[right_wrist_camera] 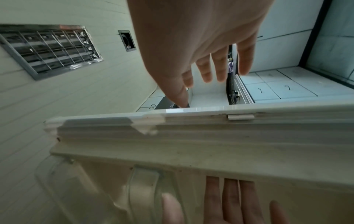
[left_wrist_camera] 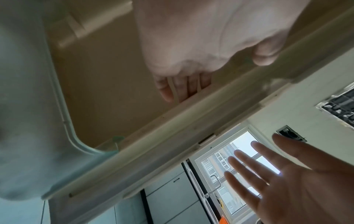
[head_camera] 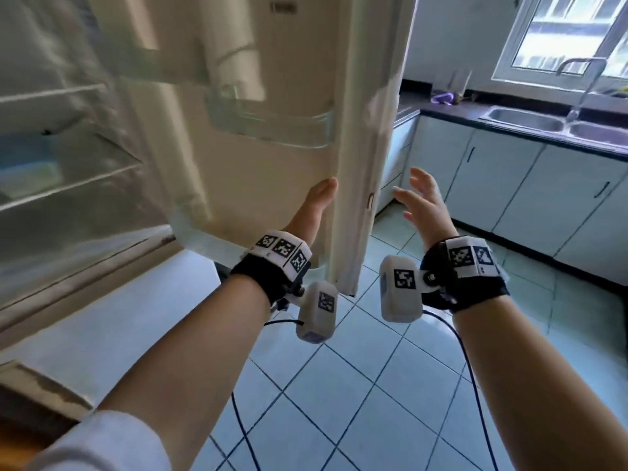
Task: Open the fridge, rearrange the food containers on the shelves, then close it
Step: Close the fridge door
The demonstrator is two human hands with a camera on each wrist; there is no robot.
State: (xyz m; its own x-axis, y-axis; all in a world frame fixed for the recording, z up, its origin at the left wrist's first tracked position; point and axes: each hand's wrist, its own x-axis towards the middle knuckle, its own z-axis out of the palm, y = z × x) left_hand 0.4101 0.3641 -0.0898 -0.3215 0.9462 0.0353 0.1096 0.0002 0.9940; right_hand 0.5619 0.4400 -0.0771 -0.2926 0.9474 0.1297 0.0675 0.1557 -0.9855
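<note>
Cream fridge door open, clear shelves inside

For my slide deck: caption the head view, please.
Left hand flat on the open fridge door's inner side, right hand open beside its edge.

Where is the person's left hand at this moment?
In the head view, the left hand lies flat on the inner face of the open cream fridge door, beside its edge, below the clear door bin.

Pale tiled floor, white cabinets under a dark counter, daylit window.
</note>
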